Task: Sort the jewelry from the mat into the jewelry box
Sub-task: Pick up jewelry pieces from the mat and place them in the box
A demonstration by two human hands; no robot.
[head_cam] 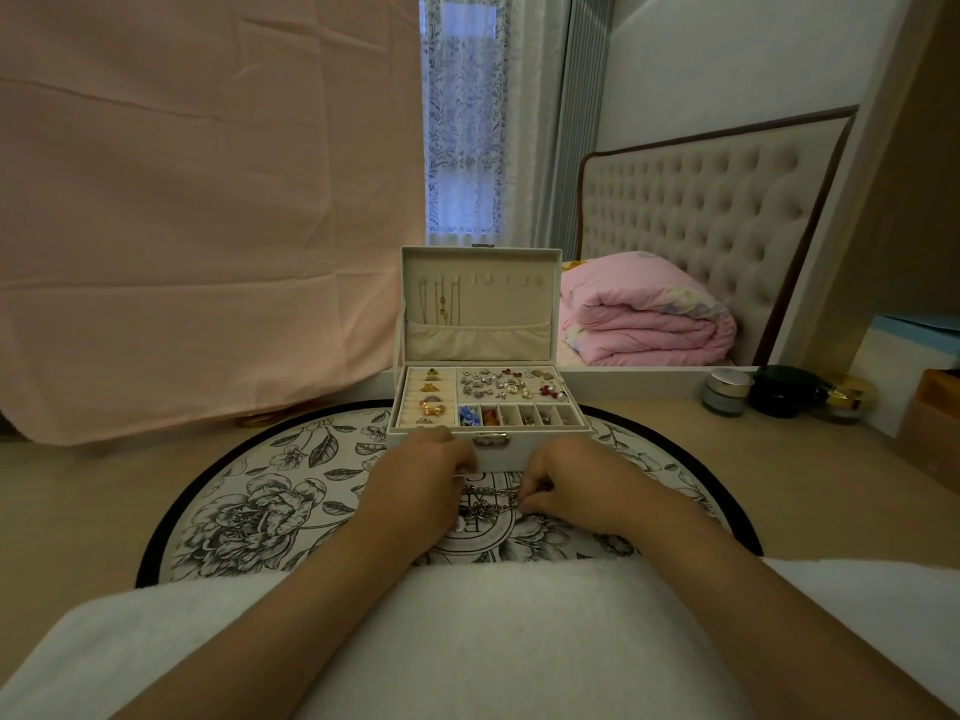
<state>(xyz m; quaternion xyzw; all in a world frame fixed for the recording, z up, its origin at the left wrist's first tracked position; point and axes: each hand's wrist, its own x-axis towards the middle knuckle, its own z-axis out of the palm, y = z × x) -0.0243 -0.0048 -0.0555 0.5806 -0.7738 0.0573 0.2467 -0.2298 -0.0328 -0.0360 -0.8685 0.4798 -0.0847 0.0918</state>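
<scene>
A white jewelry box (540,449) stands open at the back of a round floral mat (270,496). Its tray holds rings on the left, several small earrings and charms on the right, and small compartments in front. Gold chains (442,304) hang inside the upright lid. A silver chain (491,498) lies on the mat just in front of the box, between my hands. My left hand (423,480) has curled fingers at the chain's left end, its grip hidden. My right hand (563,485) pinches the chain's right end.
A pink cloth (197,226) hangs at the left behind the mat. Small cosmetic jars (727,392) and a black case (782,391) stand at the back right of the wooden table. A white towel (493,641) lies across the near edge.
</scene>
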